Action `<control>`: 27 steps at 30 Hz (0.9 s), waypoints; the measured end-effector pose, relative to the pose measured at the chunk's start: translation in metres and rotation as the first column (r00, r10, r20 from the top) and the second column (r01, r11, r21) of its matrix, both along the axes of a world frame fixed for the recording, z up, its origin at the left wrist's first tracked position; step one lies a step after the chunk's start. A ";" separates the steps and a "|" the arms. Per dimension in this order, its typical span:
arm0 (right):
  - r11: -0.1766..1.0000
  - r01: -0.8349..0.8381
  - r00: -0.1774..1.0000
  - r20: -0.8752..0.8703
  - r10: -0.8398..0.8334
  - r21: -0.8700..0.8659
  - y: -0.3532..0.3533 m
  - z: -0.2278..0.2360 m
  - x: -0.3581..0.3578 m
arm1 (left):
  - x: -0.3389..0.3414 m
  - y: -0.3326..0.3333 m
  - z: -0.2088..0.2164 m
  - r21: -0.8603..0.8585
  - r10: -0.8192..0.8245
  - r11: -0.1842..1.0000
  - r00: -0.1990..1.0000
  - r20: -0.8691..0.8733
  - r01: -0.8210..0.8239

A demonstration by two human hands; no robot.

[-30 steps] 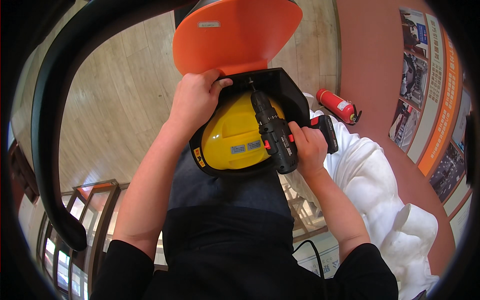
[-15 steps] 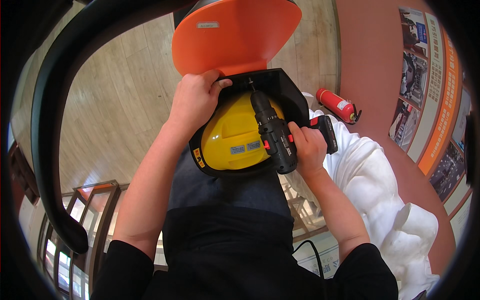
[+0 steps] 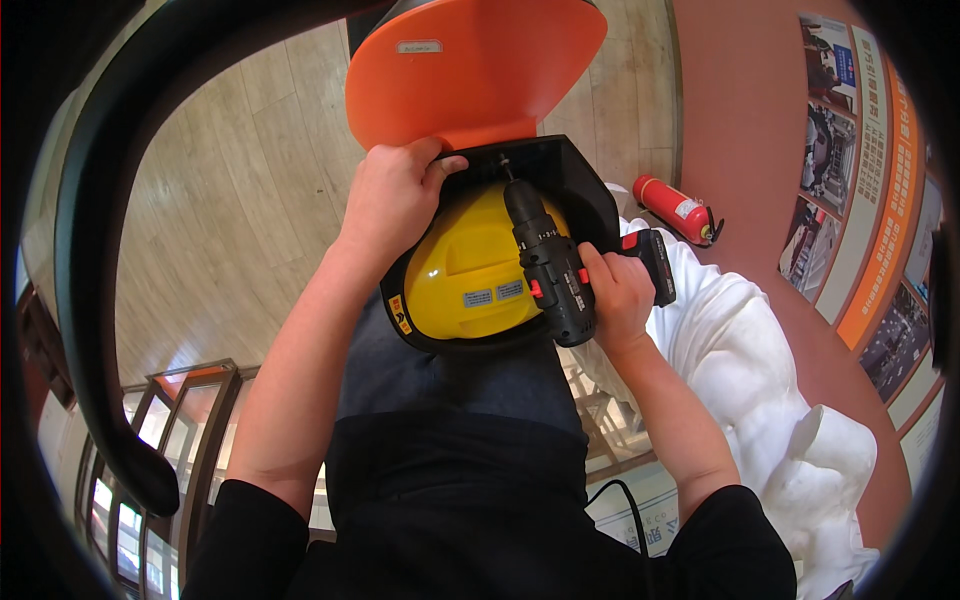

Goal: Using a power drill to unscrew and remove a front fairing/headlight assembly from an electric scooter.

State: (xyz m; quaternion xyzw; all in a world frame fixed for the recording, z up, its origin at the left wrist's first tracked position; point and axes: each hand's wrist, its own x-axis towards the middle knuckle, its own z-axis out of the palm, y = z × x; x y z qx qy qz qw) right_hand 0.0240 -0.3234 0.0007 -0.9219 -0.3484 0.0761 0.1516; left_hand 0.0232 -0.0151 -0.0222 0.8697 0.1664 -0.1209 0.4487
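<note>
- Right hand: wrapped round cordless drill.
- Left hand: clasped over upper-left edge of black casing.
- Drill bit: best kept square, clear of left hand.

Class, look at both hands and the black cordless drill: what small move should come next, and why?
Probably nudge the black cordless drill straight along its thin metal bit: the right hand grips the drill, the left hand holds the rim of the open black housing, and whether the bit is seated is unclear.
</note>
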 end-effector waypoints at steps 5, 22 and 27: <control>1.000 -0.003 1.000 0.009 0.003 0.001 -0.001 -0.001 0.000 | 0.001 -0.001 0.002 -0.003 0.001 1.000 1.000 -0.024 -0.001; 1.000 -0.003 1.000 0.007 0.003 0.008 0.002 0.001 0.002 | 0.000 0.000 0.002 0.015 -0.001 1.000 1.000 -0.014 0.001; 1.000 -0.007 1.000 0.012 0.007 -0.002 0.000 -0.001 0.001 | -0.001 0.000 0.001 0.007 0.004 1.000 1.000 -0.002 -0.004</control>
